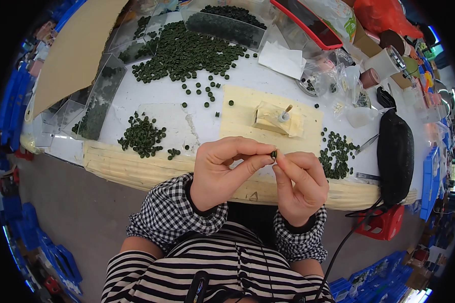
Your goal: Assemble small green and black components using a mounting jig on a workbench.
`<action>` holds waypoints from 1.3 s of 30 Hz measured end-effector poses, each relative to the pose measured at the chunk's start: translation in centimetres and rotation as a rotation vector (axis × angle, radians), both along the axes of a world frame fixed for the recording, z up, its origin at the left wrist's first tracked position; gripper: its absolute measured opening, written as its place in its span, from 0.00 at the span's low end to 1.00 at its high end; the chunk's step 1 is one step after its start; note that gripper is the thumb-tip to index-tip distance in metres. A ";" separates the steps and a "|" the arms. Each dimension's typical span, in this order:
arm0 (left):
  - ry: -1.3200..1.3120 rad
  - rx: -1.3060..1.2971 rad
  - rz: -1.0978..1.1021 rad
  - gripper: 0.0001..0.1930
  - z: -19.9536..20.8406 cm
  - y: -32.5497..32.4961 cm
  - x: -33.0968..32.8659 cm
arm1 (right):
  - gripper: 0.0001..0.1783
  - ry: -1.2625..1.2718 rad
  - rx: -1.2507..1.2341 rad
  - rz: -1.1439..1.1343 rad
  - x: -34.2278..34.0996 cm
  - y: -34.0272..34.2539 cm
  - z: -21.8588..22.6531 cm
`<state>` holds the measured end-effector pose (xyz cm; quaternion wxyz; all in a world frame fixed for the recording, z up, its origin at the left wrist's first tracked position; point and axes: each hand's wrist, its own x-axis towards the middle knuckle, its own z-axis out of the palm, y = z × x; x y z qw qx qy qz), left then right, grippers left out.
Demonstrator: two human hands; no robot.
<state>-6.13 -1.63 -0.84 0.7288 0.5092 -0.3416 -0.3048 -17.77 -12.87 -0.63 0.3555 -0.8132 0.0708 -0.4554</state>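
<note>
Over the table's near edge, my left hand (220,169) pinches a small dark green round piece (274,154) between thumb and forefinger. My right hand (303,184) meets it there, thumb and fingers closed on the same piece from the other side. Just beyond the hands stands a small block (274,120) wrapped in pale yellow tape, with a short wooden peg rising from a white collar. A heap of similar green pieces (142,135) lies left of my hands, another group (337,154) lies to the right, and a far larger pile (184,54) spreads at the back.
Clear plastic bins (225,28) with green pieces stand behind the pile, beside a cardboard sheet (73,53). A red-framed phone (308,25) sits at the back right, near white tissue (280,59). Tweezers (367,144) and a black pouch (395,151) lie at the right.
</note>
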 end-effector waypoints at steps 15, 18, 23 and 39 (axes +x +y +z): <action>0.016 0.004 -0.021 0.11 0.0 0.1 0.1 | 0.20 -0.001 0.002 -0.005 -0.2 0.1 -0.1; 0.004 -0.003 -0.029 0.11 0.0 0.1 0.1 | 0.20 -0.005 0.013 0.001 -0.2 0.0 -0.1; 0.000 -0.015 -0.024 0.11 -0.1 0.0 0.1 | 0.20 -0.011 0.022 0.011 -0.3 0.0 -0.3; 0.066 -0.014 -0.012 0.09 0.0 0.1 -0.1 | 0.21 -0.012 0.052 0.033 -0.3 0.0 -0.2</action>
